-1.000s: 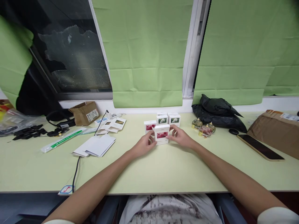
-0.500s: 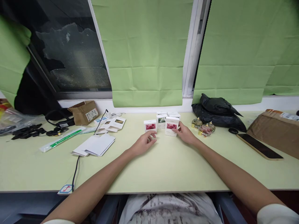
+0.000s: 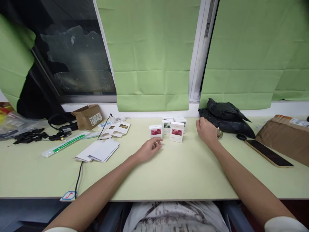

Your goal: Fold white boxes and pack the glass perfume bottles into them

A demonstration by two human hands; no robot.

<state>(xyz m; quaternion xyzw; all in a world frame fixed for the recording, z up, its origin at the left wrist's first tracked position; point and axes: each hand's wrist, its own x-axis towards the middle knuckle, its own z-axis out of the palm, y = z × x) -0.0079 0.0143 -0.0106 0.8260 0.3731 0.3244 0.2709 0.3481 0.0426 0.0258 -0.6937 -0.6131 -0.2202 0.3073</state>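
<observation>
White card forms the upright box (image 3: pixel 155 131) just beyond the fingers of the left hand (image 3: pixel 148 150), which curl loosely, thumb apart, holding nothing; contact is unclear. It is probably light, stiff and crushable, best taken by its narrow sides. Beside the right hand (image 3: pixel 207 131), whose fingers' closure cannot be told, a partly hidden bottle (image 3: pixel 220 133) rests on the bench (image 3: pixel 181 174), probably fragile, best held round its body.

Print is too small to read on the pink-pictured box (image 3: pixel 176 136) right of the left fingers (image 3: pixel 158 140), and on the green strip (image 3: pixel 69 142) and carton label (image 3: pixel 95 119) left of them. A blue-edged tag (image 3: pixel 68 196) bears an unclear red mark (image 3: pixel 70 194).
</observation>
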